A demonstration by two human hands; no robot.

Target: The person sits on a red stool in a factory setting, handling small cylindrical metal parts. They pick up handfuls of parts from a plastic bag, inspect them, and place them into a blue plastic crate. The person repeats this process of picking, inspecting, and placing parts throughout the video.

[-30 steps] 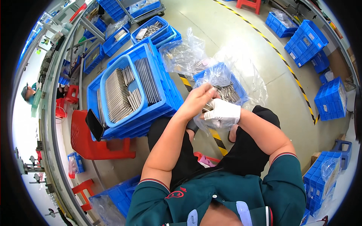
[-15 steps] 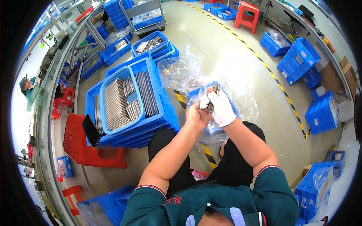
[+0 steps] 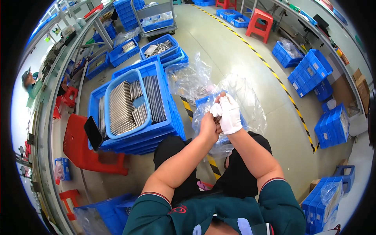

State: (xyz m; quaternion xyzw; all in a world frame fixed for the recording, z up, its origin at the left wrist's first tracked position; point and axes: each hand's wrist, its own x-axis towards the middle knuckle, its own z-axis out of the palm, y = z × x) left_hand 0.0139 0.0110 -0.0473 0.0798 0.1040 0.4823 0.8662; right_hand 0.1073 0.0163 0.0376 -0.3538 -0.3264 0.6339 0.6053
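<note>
My right hand, in a white glove with a bare fingertip showing, is closed around a small bundle of slim metal rods. Against the same bundle presses my left hand, its fingers curled, with white material about the fingertips. Most of the rods are hidden by the two hands. Below them is a blue crate lined with clear plastic bag. To the left, a light-blue basket with rows of silver rods sits on a stack of blue crates.
A dark phone leans at the stack's near left corner, beside a red stool. Farther off stand a basket of metal parts and a cart. Blue crates line the right side. A person is at far left.
My hands have closed together more tightly, the right glove now covering most of the rods, which showed plainly before. The whole view has shifted slightly.
</note>
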